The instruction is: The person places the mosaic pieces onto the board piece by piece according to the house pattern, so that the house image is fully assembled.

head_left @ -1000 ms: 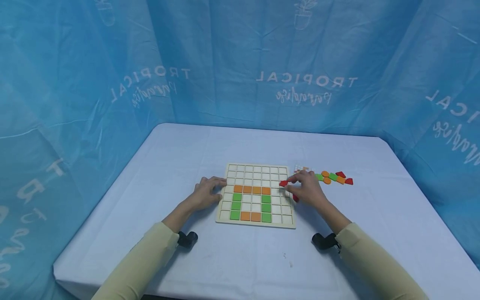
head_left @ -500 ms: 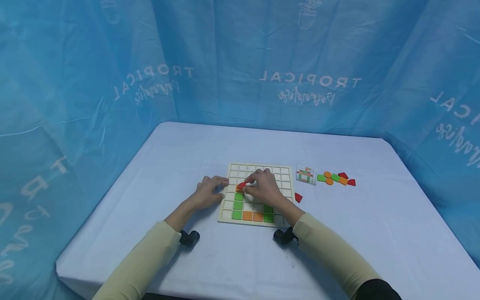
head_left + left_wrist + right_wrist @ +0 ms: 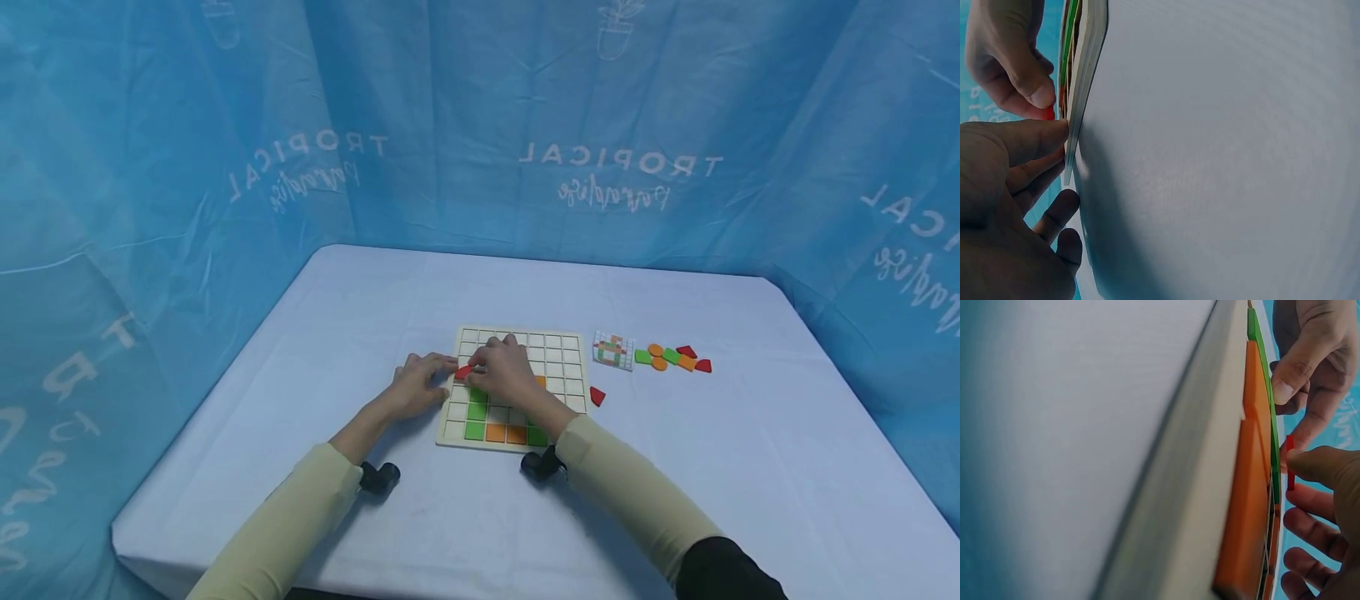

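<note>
A pale gridded pattern board lies on the white table, with orange and green square tiles in some of its cells. My right hand reaches across it and pinches a red tile between thumb and index finger, over the board's left column. The right wrist view shows this red tile edge-on, standing just above the board surface. At the board's left edge, my left hand touches the rim with fingers spread and relaxed. The right hand covers part of the orange row.
Just right of the board lies a small printed pattern card. Beyond it is a cluster of loose tiles, including orange discs, a green tile and red pieces. A single red tile lies by the board's right edge.
My right hand has carried the red tile leftward from the board's right side, over the orange row, to the left column. My left hand stays at the left edge.
</note>
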Action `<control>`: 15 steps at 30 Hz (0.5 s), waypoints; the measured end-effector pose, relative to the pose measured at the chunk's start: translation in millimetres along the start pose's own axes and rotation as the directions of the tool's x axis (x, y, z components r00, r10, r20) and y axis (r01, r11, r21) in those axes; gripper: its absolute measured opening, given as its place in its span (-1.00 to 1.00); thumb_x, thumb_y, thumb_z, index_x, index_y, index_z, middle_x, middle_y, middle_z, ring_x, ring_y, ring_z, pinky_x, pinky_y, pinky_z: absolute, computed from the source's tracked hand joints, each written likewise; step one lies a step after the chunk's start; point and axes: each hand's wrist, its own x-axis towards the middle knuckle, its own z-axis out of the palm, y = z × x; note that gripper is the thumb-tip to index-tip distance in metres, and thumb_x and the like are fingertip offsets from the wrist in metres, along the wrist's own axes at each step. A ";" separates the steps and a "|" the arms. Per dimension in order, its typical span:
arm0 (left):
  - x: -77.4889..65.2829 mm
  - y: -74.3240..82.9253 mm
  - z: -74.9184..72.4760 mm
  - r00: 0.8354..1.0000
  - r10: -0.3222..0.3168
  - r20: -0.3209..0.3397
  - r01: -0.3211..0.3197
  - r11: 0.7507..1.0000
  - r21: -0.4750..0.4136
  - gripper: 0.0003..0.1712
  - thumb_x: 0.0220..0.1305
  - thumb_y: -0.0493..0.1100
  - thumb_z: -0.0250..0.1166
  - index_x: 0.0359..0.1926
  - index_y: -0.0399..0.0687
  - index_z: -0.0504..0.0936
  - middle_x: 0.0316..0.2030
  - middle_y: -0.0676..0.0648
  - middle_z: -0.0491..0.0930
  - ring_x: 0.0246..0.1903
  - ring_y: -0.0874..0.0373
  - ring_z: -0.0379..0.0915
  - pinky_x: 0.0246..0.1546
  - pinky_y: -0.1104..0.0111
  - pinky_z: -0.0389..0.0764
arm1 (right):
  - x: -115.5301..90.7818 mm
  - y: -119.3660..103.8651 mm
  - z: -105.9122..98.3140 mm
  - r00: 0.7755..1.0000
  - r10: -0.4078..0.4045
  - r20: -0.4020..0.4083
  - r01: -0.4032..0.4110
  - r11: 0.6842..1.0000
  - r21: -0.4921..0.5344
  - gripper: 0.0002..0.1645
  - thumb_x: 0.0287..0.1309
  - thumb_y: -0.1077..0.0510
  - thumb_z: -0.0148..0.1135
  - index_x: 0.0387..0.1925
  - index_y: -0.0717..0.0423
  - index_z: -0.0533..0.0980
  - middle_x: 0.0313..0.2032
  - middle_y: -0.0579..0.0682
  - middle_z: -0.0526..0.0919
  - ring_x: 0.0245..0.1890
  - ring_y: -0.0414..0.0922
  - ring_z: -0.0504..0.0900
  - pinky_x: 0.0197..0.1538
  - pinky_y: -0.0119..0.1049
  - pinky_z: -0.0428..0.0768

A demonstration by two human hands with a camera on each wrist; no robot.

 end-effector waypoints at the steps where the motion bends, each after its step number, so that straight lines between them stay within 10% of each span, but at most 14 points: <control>1: 0.0 0.1 0.0 1.000 0.000 -0.002 0.000 1.000 -0.002 -0.48 0.18 -0.25 0.31 0.21 -0.07 0.53 0.27 0.00 0.39 0.00 0.05 0.18 0.00 0.07 0.15 | 0.2 -0.4 0.4 1.000 0.007 0.006 -0.007 1.000 -0.007 -0.72 0.06 -0.05 0.40 -0.22 -0.02 0.70 -0.25 -0.09 0.61 -0.22 -0.05 0.39 -0.16 -0.11 0.38; 15: 0.6 -1.0 1.2 1.000 -0.008 0.002 0.008 1.000 0.002 -0.46 0.18 -0.25 0.32 0.22 -0.08 0.52 0.28 0.00 0.38 -0.01 0.05 0.17 -0.03 0.11 0.16 | -0.1 -1.8 2.7 0.999 0.032 0.041 -0.031 0.999 -0.027 -0.74 0.09 -0.06 0.36 -0.21 -0.05 0.70 -0.26 -0.10 0.57 -0.18 -0.05 0.37 -0.11 -0.10 0.36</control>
